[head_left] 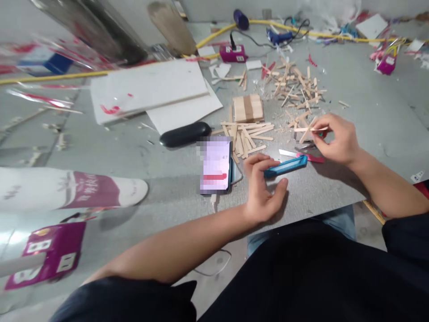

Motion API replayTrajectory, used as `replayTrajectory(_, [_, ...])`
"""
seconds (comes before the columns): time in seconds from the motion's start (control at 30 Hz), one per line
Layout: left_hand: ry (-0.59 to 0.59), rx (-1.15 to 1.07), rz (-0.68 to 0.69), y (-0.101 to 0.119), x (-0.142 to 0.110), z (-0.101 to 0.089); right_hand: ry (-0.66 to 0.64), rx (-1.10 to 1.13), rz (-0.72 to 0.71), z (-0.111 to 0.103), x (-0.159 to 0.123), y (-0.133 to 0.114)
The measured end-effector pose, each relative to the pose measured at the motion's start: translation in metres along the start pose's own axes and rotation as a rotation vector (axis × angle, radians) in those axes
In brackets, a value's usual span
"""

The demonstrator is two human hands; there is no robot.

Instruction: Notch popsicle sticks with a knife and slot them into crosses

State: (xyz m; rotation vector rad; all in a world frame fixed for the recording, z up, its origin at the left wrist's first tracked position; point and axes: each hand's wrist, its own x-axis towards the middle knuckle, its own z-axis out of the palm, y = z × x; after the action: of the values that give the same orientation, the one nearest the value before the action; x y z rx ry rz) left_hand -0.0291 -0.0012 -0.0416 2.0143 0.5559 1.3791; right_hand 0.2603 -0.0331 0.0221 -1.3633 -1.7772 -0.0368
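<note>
My left hand [263, 188] is curled round the end of a blue utility knife [285, 166] that lies low over the grey floor board [351, 179]. My right hand [335, 137] pinches a thin wooden stick [310, 129] between thumb and fingers, just above a pink-handled cutter [310, 156] with its blade out. Loose wooden sticks [246, 134] lie in a pile just beyond my hands, and a neat stack of sticks [248, 108] sits behind them. A phone [216, 165] with a lit screen rests to the left of my left hand.
A black case [185, 134] lies left of the sticks, white boards [150, 89] behind it. Cut stick scraps [295, 87] are scattered at the back. A blue glue gun [279, 36], purple power strips [233, 52] and a yellow cable [335, 33] lie farther off. A sock-clad foot [67, 188] is at left.
</note>
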Motion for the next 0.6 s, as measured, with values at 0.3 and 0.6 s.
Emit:
replayTrajectory(0.3, [-0.091,0.016,0.044,0.009,0.003,-0.002,-0.141,-0.364,0.441,-0.021,0.022,0.085])
replayTrajectory(0.6, [-0.13,0.009,0.024,0.01,0.003,-0.002,-0.101,-0.379,0.449,-0.019,0.019,0.089])
